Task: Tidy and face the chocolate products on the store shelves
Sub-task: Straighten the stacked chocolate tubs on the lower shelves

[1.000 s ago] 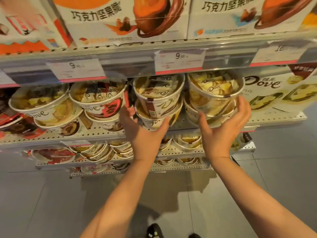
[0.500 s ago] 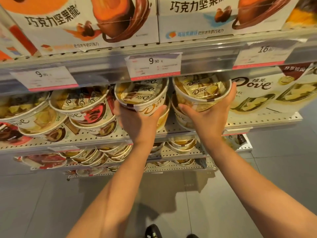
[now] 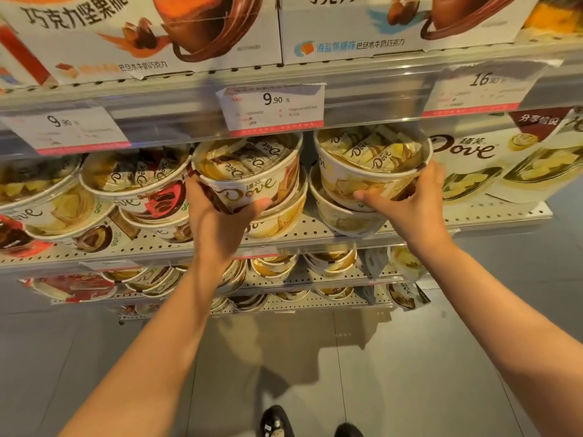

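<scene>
Two Dove tubs, one in each of our hands

The left tub [image 3: 249, 171] has turned logo-forward since a moment ago, left hand [image 3: 220, 216] clamped beneath; right hand [image 3: 407, 200] grips the right tub [image 3: 372, 162] — both atop stacks on the shelf [image 3: 315, 238], nearly faced.

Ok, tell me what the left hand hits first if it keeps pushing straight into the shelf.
Probably nothing new: the left hand already grips the top Dove tub; what sits behind it is hidden.
</scene>
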{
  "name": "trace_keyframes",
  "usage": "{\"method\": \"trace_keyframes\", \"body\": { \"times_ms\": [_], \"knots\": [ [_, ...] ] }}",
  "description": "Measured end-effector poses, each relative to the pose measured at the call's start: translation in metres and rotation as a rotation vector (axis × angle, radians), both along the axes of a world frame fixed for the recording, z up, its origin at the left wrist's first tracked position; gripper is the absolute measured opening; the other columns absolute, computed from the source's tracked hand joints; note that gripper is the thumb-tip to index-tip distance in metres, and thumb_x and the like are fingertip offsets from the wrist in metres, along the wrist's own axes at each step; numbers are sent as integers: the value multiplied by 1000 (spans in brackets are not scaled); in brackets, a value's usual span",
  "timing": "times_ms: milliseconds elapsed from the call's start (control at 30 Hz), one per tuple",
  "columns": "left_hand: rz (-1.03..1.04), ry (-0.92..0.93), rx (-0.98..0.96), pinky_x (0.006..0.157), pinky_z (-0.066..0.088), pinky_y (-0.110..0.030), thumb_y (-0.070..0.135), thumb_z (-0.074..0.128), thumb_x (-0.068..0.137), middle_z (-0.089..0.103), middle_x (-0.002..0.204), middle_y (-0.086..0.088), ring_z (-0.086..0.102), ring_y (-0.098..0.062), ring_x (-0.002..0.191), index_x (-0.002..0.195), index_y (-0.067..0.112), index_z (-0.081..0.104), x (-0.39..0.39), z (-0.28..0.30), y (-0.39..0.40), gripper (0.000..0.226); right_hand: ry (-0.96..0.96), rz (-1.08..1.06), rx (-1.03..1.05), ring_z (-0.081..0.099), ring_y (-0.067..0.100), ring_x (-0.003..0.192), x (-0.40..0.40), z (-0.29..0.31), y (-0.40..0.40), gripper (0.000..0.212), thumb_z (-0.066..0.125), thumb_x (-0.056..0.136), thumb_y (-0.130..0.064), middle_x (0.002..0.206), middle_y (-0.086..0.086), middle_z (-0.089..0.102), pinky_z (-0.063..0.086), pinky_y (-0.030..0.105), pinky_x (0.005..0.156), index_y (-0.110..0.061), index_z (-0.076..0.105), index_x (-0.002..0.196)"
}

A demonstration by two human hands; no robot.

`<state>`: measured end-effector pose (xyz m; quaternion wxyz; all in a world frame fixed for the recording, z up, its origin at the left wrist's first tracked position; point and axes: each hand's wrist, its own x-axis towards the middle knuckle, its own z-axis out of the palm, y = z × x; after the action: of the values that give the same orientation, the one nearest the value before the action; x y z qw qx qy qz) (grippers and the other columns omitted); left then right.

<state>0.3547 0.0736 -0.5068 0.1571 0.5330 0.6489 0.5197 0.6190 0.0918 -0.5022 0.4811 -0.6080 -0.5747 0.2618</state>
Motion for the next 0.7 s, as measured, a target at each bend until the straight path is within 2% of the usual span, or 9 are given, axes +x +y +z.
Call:
{"method": "trace_keyframes", "body": {
  "times_ms": [133, 200, 267, 367, 433, 500, 567, 633, 700],
  "knots": [
    [111, 138, 42, 106, 36, -35, 55, 76, 55, 48, 128, -16, 43, -28, 122, 133, -3, 37, 7, -7, -2, 104, 83, 12, 55, 36, 22, 128, -8, -2, -2, 105, 85, 57, -35, 131, 4, 36, 34, 38, 110, -10, 26, 140],
    [168, 149, 92, 112, 30, -32, 53, 78, 57, 41, 135, -23, 39, -31, 129, 137, -11, 25, 18, -13, -3, 115, 155, -15, 90, 33, 25, 133, -19, -5, -4, 120, 85, 54, -43, 141, 13, 33, 31, 44, 112, -6, 14, 144],
    [173, 24, 68, 113, 22, -25, 55, 84, 51, 30, 142, -18, 32, -24, 133, 141, -5, 14, 32, -11, -1, 129, 162, -101, 71, 22, 25, 138, -32, -3, -7, 134, 88, 49, -47, 147, 16, 22, 21, 39, 117, -6, 5, 147],
    [260, 17, 19, 109, 25, -30, 66, 81, 42, 28, 142, -13, 31, -24, 132, 142, 2, 12, 44, -8, 4, 138, 154, -227, 56, 23, 25, 135, -43, 3, -7, 136, 91, 44, -42, 143, 14, 20, 23, 33, 113, -9, 8, 147],
    [296, 52, 41, 107, 31, -28, 65, 81, 42, 40, 134, -9, 41, -17, 125, 139, -2, 19, 44, -8, 7, 134, 138, -248, 83, 29, 22, 131, -42, 6, -6, 130, 91, 43, -44, 139, 12, 29, 29, 31, 111, -9, 19, 145],
    [276, 23, 47, 98, 36, -15, 63, 82, 43, 54, 117, 1, 51, 0, 111, 136, -4, 25, 38, -8, 8, 128, 116, -234, 116, 33, 17, 128, -35, 4, -4, 122, 90, 43, -47, 135, 10, 38, 32, 23, 108, -8, 28, 141],
    [267, 77, 62, 81, 41, -6, 73, 74, 45, 64, 104, -7, 62, -8, 91, 130, -9, 32, 33, -5, 7, 125, 119, -194, 131, 39, 15, 127, -24, -1, -4, 120, 88, 44, -52, 135, 8, 43, 35, 25, 107, -8, 30, 140],
    [282, 219, 56, 59, 40, -4, 81, 62, 50, 66, 85, -9, 56, -5, 63, 115, -17, 44, 28, -5, 5, 118, 130, -137, 100, 44, 15, 126, -15, -4, -4, 122, 87, 43, -55, 135, 5, 45, 41, 34, 105, -10, 28, 140],
    [283, 282, 9, 50, 37, -6, 80, 58, 53, 60, 83, -2, 43, 0, 57, 109, -15, 52, 25, 1, 4, 111, 150, -82, 47, 49, 13, 123, -9, -3, -4, 121, 88, 43, -52, 133, 2, 48, 45, 35, 102, -11, 27, 139]
  ]
}}
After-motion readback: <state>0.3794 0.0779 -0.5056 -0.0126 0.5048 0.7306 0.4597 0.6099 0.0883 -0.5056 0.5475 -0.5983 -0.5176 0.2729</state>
